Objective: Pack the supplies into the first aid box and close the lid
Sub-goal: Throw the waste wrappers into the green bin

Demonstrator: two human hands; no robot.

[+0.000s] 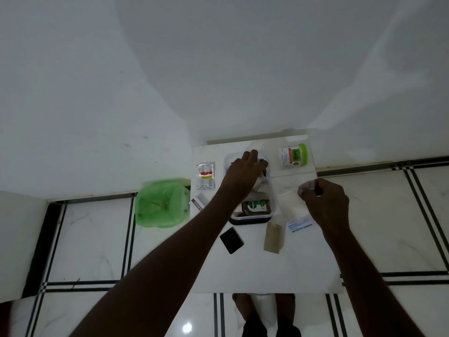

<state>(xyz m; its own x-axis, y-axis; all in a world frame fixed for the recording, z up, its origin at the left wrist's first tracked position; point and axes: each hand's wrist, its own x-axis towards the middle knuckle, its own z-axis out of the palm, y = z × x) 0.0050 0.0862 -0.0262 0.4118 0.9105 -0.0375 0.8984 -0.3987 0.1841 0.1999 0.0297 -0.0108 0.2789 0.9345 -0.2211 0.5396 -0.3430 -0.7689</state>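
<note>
White table (pixel 303 263) holds clear box (pixel 272 205); left hand (pixel 243 173) reaches inside, right hand (pixel 325 203) pinches lid (pixel 291 188).

The left hand (pixel 243 171) reaches into the open box (pixel 273 203) at frame centre, above a Dettol bottle (pixel 255 207). The right hand (pixel 325 203) pinches the clear lid (pixel 291 190) beside it. On the table (pixel 267 271) lie a jar (pixel 292 156), a sachet (pixel 205 175) and a black strip (pixel 231 240).

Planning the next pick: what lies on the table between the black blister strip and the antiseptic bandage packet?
Head view: a brown paper packet lies between the black blister strip and the antiseptic bandage packet.
</note>
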